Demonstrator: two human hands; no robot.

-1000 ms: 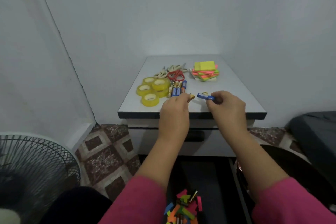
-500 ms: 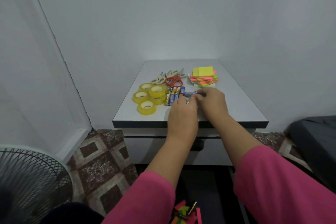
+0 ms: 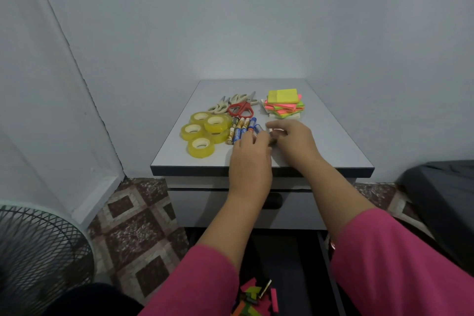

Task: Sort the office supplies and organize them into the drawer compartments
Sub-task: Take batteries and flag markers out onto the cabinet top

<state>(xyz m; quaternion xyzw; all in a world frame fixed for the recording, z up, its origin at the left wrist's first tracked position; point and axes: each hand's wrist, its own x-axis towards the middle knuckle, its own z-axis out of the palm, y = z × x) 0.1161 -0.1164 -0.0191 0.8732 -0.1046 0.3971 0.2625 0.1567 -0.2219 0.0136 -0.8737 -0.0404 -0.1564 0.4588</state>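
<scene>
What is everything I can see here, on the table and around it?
tape rolls: five, clear yellow, left part of the tabletop, clustered
batteries: a row, exact count unclear, gold and blue, right of the tape
scissors: one red-handled pair and some cream-handled ones, behind the batteries
sticky notes: one stack, yellow, pink, green and orange, back right of the tabletop
table: one, grey top, drawer shut below
fan: one, dark grille, floor at lower left
coloured pieces: a heap, mixed colours, bottom edge
left hand: at the near end of the batteries
right hand: beside the batteries, fingers round something small
</scene>
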